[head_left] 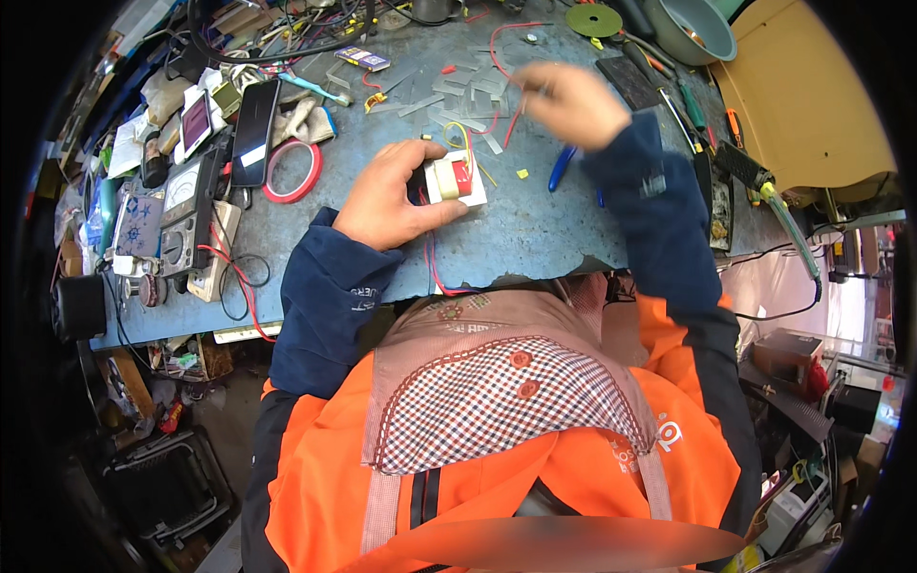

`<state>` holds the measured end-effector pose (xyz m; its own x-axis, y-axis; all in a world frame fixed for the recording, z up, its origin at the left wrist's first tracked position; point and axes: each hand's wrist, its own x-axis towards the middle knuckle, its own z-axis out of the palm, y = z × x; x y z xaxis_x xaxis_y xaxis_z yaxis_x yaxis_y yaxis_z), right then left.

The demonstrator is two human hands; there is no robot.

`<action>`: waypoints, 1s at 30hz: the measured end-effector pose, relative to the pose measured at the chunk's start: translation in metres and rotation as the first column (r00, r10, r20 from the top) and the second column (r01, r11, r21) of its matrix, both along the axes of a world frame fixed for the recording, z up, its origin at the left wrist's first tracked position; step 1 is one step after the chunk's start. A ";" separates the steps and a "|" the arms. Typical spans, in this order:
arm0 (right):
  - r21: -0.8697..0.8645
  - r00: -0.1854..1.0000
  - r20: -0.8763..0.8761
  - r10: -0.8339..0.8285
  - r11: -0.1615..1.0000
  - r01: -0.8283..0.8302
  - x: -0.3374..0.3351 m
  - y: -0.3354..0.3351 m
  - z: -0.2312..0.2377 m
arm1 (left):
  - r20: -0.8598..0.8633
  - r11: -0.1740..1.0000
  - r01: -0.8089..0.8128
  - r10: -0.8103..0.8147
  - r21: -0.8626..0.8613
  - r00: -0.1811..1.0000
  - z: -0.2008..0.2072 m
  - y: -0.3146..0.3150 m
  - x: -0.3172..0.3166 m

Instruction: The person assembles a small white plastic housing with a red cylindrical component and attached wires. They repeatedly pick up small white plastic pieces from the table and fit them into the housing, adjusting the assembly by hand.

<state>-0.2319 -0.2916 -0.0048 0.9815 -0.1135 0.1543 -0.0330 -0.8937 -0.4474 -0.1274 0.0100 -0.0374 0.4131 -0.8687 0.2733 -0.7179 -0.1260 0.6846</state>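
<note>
My left hand (390, 196) grips a small white coil bobbin (445, 181), thumb and fingers curled around its sides. The bobbin is wrapped in pale yellow and red, and yellow and red wires stick out from it. Red and dark leads hang from its near side over the bench edge. To the right, my right hand (573, 103) is slightly blurred, with its fingertips pinched on a thin red wire (514, 122). Loose flat metal strips (468, 91) lie scattered just beyond the bobbin. Blue-handled pliers (562, 168) lie beneath the right forearm, partly hidden by the sleeve.
On the left are a roll of red tape (293, 173), a phone (256, 134) and an analog multimeter (183, 215) with red and black leads. A soldering iron (778, 205) rests at the right edge. Beyond it stand a grey bowl (683, 33) and a green disc (593, 20).
</note>
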 end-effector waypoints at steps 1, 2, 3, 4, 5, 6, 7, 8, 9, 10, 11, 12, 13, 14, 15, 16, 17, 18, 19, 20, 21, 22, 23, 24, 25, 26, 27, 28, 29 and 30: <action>-0.092 0.984 0.124 -0.126 0.986 0.138 0.011 -0.025 -0.004 | -0.008 1.000 0.008 -0.008 -0.003 1.000 0.000 -0.002 0.000; -0.208 0.970 0.220 -0.102 0.967 0.149 0.022 -0.054 -0.020 | 0.018 0.999 0.033 -0.032 -0.026 0.999 0.001 -0.004 0.000; -0.320 0.949 0.309 -0.059 0.933 0.162 0.030 -0.071 -0.034 | 0.009 0.999 0.036 -0.036 -0.017 0.999 0.001 -0.005 0.000; -0.269 0.979 0.162 -0.120 0.950 0.161 0.035 -0.070 -0.037 | 0.002 1.000 0.029 -0.029 -0.006 1.000 0.000 -0.003 0.001; -0.218 0.985 0.008 -0.172 0.961 0.170 0.041 -0.069 -0.039 | -0.004 1.000 0.023 -0.023 0.005 1.000 0.000 -0.002 0.002; -0.259 0.980 0.181 -0.087 0.957 0.133 0.044 -0.069 -0.052 | 0.010 1.000 0.021 -0.021 -0.001 1.000 0.001 -0.002 0.003; -0.307 0.982 0.164 -0.097 0.941 0.144 0.045 -0.073 -0.055 | 0.023 1.000 0.021 -0.021 -0.008 1.000 0.001 -0.002 0.003; -0.348 0.984 0.145 -0.102 0.926 0.147 0.044 -0.060 -0.050 | 0.034 1.000 0.015 -0.015 -0.007 0.999 0.000 0.000 0.002; -0.390 0.986 0.126 -0.110 0.909 0.151 0.043 -0.051 -0.048 | 0.021 1.000 0.007 -0.007 0.001 1.000 -0.001 0.001 0.001; -0.508 0.981 0.189 -0.034 0.852 0.127 0.043 -0.049 -0.054 | 0.007 1.000 0.000 0.000 0.008 1.000 -0.002 0.001 0.001; -0.519 0.977 0.213 -0.030 0.844 0.139 0.039 -0.046 -0.049 | -0.002 1.000 -0.001 0.001 0.012 1.000 -0.001 0.000 0.003; -0.529 0.971 0.236 -0.027 0.835 0.152 0.033 -0.043 -0.041 | -0.005 1.000 -0.003 0.003 0.023 1.000 -0.001 0.001 0.003; -0.540 0.965 0.260 -0.025 0.825 0.166 0.029 -0.042 -0.037 | -0.008 0.999 -0.004 0.004 0.033 1.000 -0.001 0.002 0.002; -0.511 0.929 0.371 -0.010 0.833 0.213 0.023 -0.049 -0.034 | -0.013 0.999 -0.001 0.001 0.038 1.000 -0.001 0.001 0.001; -0.476 0.895 0.435 -0.099 0.819 0.321 0.021 -0.053 -0.032 | -0.019 0.999 0.003 -0.002 0.037 1.000 0.000 0.000 0.001; -0.434 0.849 0.494 -0.185 0.794 0.426 0.019 -0.056 -0.029 | -0.025 0.999 0.007 -0.006 0.036 1.000 0.001 -0.001 0.002; -0.385 0.792 0.550 -0.265 0.761 0.522 0.018 -0.060 -0.027 | -0.030 0.999 0.007 -0.006 0.035 1.000 0.002 -0.002 0.002; -0.299 0.772 0.527 -0.357 0.772 0.561 0.015 -0.063 -0.026 | -0.024 0.999 0.002 -0.002 0.036 1.000 0.002 -0.002 0.002; 0.025 0.801 0.390 -0.454 0.875 0.483 0.010 -0.065 -0.023 | -0.021 0.999 0.007 -0.006 0.036 1.000 0.002 -0.003 0.001; 0.359 0.842 0.230 -0.489 0.846 0.393 0.001 -0.063 -0.018 | -0.020 0.999 0.010 -0.010 0.034 1.000 0.002 -0.003 0.001; 0.663 0.888 0.068 -0.455 0.685 0.301 -0.006 -0.058 -0.015 | -0.019 0.999 0.008 -0.007 0.041 1.000 0.003 -0.001 0.001; 0.792 0.931 0.019 -0.364 0.574 0.208 -0.015 -0.054 -0.012 | -0.037 0.999 0.005 -0.003 0.042 0.999 0.001 -0.001 0.002; 0.839 0.947 0.009 -0.322 0.518 0.168 -0.023 -0.040 -0.010 | -0.038 0.999 0.008 -0.006 0.037 0.999 0.000 -0.002 0.002; 0.851 0.955 0.003 -0.298 0.502 0.154 -0.031 -0.026 -0.007 | -0.040 0.999 0.008 -0.007 0.035 0.999 -0.001 -0.001 0.002; 0.862 0.962 -0.004 -0.272 0.486 0.141 -0.038 -0.012 -0.002 | -0.041 0.999 0.008 -0.007 0.034 0.999 -0.002 -0.001 0.003; 0.875 0.973 0.012 -0.231 0.474 0.102 -0.046 0.004 0.001 | -0.044 0.999 0.004 -0.002 0.044 0.999 -0.002 0.000 0.003; 0.888 0.981 0.027 -0.193 0.455 0.065 -0.053 0.021 0.003 | -0.055 0.998 0.013 -0.010 0.054 0.998 -0.002 0.000 0.004; 0.878 0.985 -0.014 -0.172 0.470 0.094 -0.059 0.038 0.006 | -0.048 0.998 0.003 0.000 0.060 0.999 -0.002 0.000 0.002; 0.886 0.986 -0.043 -0.163 0.450 0.113 -0.065 0.052 0.003 | -0.038 0.998 -0.004 0.006 0.060 0.999 -0.002 -0.001 0.002; 0.910 0.985 -0.082 -0.149 0.393 0.135 -0.068 0.065 -0.001 | -0.045 0.998 -0.003 0.005 0.057 0.999 -0.002 -0.001 0.002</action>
